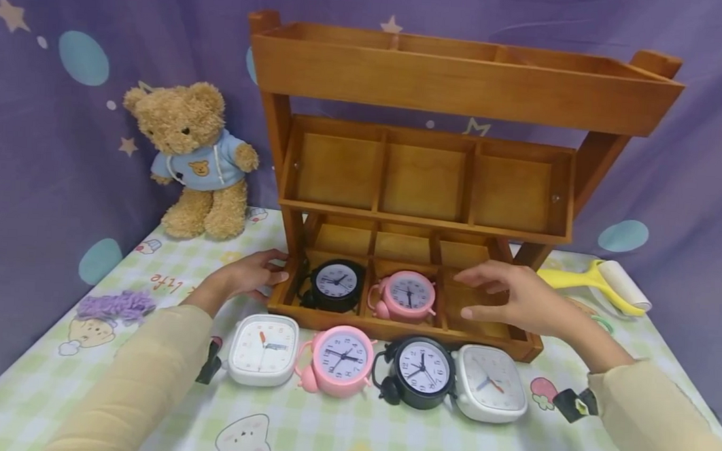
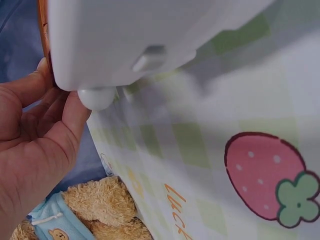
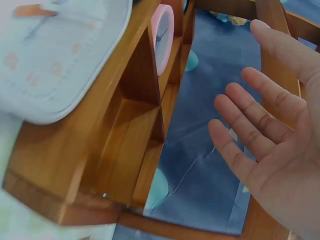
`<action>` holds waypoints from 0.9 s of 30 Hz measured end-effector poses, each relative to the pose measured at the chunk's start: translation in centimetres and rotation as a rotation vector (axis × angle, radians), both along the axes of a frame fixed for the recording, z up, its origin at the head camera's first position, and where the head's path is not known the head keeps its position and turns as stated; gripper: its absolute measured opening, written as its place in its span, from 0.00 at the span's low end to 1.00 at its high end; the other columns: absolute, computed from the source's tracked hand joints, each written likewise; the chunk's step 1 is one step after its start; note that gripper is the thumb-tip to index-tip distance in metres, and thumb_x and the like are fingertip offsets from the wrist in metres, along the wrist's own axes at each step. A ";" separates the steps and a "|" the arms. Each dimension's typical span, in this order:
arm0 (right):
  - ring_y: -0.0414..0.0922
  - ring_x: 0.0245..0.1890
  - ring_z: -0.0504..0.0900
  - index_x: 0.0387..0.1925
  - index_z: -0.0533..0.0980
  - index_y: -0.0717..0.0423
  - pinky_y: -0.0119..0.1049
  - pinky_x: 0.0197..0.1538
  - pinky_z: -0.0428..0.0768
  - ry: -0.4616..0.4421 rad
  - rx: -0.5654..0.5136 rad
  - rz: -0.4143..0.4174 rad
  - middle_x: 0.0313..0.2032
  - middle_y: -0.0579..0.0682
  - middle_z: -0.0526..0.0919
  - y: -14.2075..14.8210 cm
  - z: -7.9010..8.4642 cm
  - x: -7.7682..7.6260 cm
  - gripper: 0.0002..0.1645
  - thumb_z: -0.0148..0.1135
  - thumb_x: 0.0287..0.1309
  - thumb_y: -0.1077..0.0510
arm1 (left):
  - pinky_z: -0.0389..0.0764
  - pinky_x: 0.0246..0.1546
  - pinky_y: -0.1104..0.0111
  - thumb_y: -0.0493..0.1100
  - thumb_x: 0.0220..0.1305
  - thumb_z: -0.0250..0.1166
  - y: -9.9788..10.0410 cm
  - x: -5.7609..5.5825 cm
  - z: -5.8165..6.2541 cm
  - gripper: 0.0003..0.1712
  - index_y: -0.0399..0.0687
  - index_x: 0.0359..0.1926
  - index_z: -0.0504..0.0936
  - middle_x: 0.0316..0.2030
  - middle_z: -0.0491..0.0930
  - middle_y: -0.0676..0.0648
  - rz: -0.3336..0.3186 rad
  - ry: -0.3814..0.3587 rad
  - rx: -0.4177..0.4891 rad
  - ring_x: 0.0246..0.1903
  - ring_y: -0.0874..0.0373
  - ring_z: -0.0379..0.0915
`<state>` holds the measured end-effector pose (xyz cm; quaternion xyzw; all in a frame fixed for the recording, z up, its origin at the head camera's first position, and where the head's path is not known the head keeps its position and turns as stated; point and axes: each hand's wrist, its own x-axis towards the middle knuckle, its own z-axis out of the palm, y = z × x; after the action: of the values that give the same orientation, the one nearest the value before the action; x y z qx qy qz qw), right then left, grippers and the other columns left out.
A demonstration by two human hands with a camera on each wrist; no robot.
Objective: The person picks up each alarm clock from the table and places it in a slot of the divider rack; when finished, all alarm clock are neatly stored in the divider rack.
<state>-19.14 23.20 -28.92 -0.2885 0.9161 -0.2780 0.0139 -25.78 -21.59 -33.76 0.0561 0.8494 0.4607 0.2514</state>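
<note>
My left hand grips the lower left side of a wooden shelf rack, thumb near its front corner. My right hand hovers by the bottom tier's right compartment, its fingers apart and holding nothing, as the right wrist view also shows. In that tier, a black alarm clock sits in the left compartment and a pink alarm clock in the middle one. In front of the rack stand a white square clock, a pink clock, a black clock and another white clock.
A teddy bear in a blue hoodie sits at the back left. On the left lies a fuzzy purple item. Behind my right hand is a yellow-handled lint roller. A purple curtain hangs behind the checked tablecloth.
</note>
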 end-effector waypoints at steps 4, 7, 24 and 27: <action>0.49 0.52 0.83 0.57 0.80 0.55 0.47 0.54 0.83 -0.005 -0.019 -0.031 0.52 0.46 0.85 1.3 -0.1 1.3 0.30 0.77 0.56 0.48 | 0.83 0.51 0.48 0.36 0.79 0.50 0.0 0.1 0.1 0.32 0.30 0.76 0.49 0.71 0.55 0.21 -0.005 0.000 -0.001 0.67 0.29 0.60; 0.48 0.51 0.83 0.57 0.80 0.53 0.44 0.53 0.83 0.008 -0.022 -0.051 0.52 0.46 0.85 2.3 -0.3 2.1 0.29 0.77 0.56 0.49 | 0.82 0.51 0.47 0.36 0.79 0.50 0.0 0.1 0.1 0.33 0.30 0.76 0.49 0.71 0.54 0.21 -0.007 -0.001 -0.001 0.67 0.29 0.60; 0.35 0.49 0.81 0.55 0.82 0.49 0.34 0.47 0.84 0.124 -0.091 -0.084 0.49 0.39 0.86 6.3 -3.6 5.5 0.27 0.79 0.52 0.57 | 0.83 0.50 0.47 0.37 0.79 0.50 -0.1 0.0 0.0 0.33 0.29 0.76 0.48 0.71 0.55 0.20 -0.022 0.017 -0.010 0.67 0.28 0.61; 0.35 0.49 0.81 0.55 0.82 0.50 0.30 0.48 0.82 0.107 -0.131 -0.091 0.50 0.37 0.85 6.8 -4.5 6.1 0.26 0.79 0.52 0.59 | 0.83 0.50 0.47 0.37 0.79 0.50 -0.1 0.0 0.0 0.33 0.29 0.76 0.48 0.71 0.54 0.20 -0.025 0.016 -0.013 0.67 0.28 0.61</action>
<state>-13.03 29.97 -33.42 -0.2614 0.9076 -0.3216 -0.0667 -25.80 -21.68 -33.80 0.0685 0.8535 0.4516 0.2507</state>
